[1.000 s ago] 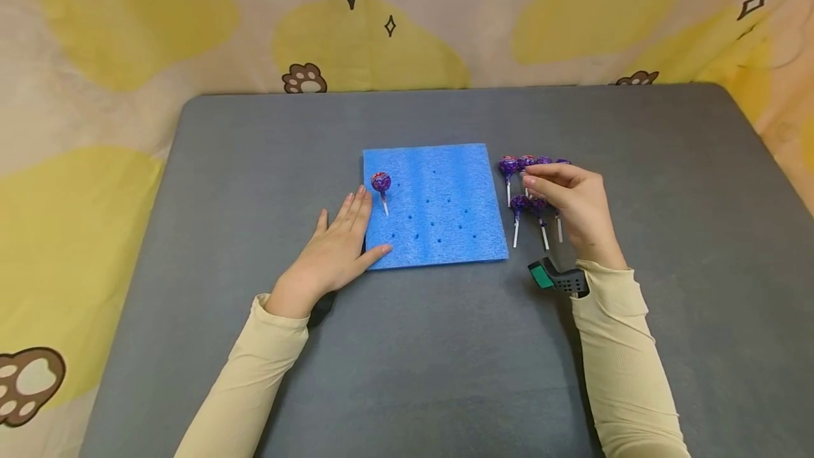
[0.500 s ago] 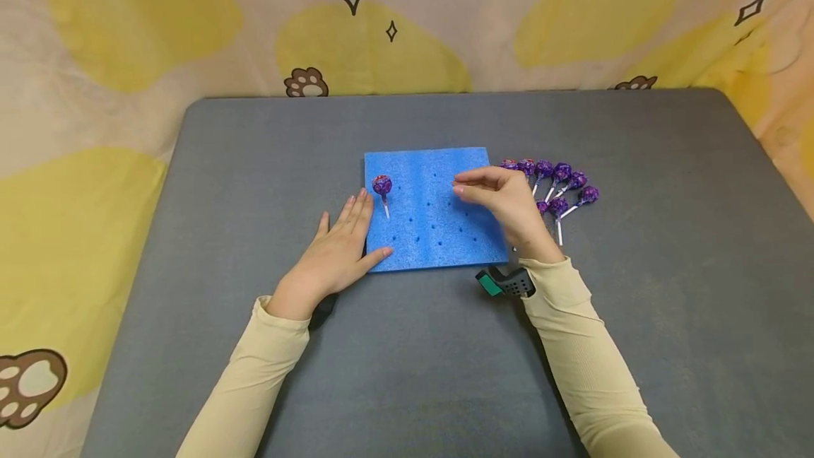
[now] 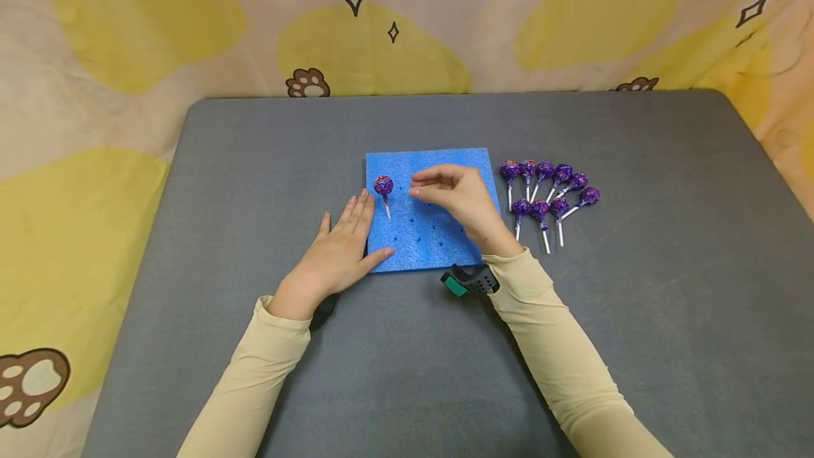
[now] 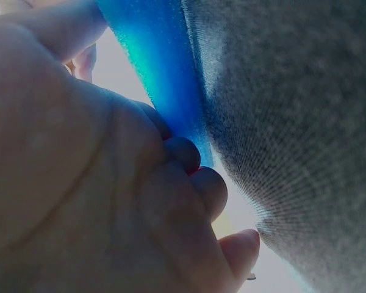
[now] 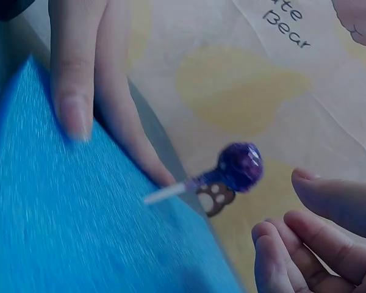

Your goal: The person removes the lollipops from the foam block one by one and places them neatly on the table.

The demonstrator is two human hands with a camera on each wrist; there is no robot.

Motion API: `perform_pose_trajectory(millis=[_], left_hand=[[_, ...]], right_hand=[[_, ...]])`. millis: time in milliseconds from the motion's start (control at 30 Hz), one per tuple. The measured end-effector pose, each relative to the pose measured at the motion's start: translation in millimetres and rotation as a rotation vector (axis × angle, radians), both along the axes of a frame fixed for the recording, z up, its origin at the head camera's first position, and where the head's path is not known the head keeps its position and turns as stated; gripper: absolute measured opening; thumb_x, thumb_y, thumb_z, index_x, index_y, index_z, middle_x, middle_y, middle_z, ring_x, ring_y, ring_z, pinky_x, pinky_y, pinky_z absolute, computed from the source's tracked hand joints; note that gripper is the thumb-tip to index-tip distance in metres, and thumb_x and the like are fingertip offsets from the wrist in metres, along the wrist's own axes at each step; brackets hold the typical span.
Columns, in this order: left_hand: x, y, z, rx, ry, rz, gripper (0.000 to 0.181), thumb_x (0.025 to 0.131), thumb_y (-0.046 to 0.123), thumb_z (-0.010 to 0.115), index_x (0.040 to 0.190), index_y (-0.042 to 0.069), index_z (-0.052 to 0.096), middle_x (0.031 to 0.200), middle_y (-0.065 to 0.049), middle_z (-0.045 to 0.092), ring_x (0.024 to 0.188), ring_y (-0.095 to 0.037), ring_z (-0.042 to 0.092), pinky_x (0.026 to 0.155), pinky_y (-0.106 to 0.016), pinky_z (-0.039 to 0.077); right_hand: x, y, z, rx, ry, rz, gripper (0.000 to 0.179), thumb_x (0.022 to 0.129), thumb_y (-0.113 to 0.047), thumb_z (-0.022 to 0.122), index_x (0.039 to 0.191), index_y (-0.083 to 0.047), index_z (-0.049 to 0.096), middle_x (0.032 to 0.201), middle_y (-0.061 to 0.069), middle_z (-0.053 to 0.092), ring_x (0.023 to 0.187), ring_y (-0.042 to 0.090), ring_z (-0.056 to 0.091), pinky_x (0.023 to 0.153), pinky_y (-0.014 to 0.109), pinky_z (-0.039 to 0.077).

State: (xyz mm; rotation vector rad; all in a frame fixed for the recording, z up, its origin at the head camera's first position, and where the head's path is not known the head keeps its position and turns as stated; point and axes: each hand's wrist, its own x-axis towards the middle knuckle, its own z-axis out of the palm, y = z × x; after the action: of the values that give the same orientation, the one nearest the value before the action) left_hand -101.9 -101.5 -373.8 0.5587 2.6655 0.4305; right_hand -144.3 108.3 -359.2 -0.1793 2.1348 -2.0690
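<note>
A blue foam board with rows of small holes lies on the grey table. One purple-wrapped lollipop stands upright in the board near its left side; its white stick shows in the right wrist view. My left hand rests along the board's left edge, fingers straight and thumb over the front corner. Over the middle of the board hovers my right hand, thumb and fingertips apart. The right wrist view shows nothing between the thumb and fingers of that hand, just beside the lollipop head.
Several purple lollipops lie in two rough rows on the table, right of the board. A patterned cloth hangs behind the table. A dark band with a green patch is on my right wrist.
My right hand has moved left from the loose lollipops to above the board, close to the standing lollipop. The loose lollipops now show uncovered. My left hand has stayed in place.
</note>
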Motion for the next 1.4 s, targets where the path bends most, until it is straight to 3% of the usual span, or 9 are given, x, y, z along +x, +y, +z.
perform_pose_trajectory(millis=[200,700,1400], left_hand=[[-0.4,-0.4,-0.8,-0.001,0.002,-0.005,0.086,0.096,0.054,0.040,0.150,0.005,-0.004,0.156,-0.008,-0.010,0.143,-0.024,-0.007,0.109,-0.058,0.001],[-0.7,-0.3,-0.9,0.003,0.022,-0.016,0.086,0.096,0.052,0.042,0.150,0.004,-0.003,0.156,-0.009,-0.010,0.143,-0.026,-0.005,0.109,-0.059,0.002],[-1.0,-1.1,-1.4,0.008,0.032,-0.020,0.086,0.096,0.052,0.043,0.150,0.004,-0.002,0.157,-0.010,-0.009,0.143,-0.026,-0.005,0.109,-0.059,0.002]], right_hand=[[-2.7,-16,-3.2,0.021,-0.007,-0.001,0.031,0.081,0.001,0.071,0.109,0.012,0.064,0.103,0.022,0.067,0.084,0.013,0.067,0.079,0.027,0.052],[1.9,-40,-24.0,-0.061,0.058,-0.065,0.031,0.082,0.000,0.071,0.111,0.008,0.064,0.099,0.018,0.067,0.085,0.014,0.066,0.079,0.028,0.052],[2.5,-42,-25.4,-0.099,0.052,-0.093,0.029,0.083,0.004,0.069,0.110,0.011,0.062,0.098,0.019,0.065,0.081,0.008,0.064,0.078,0.025,0.052]])
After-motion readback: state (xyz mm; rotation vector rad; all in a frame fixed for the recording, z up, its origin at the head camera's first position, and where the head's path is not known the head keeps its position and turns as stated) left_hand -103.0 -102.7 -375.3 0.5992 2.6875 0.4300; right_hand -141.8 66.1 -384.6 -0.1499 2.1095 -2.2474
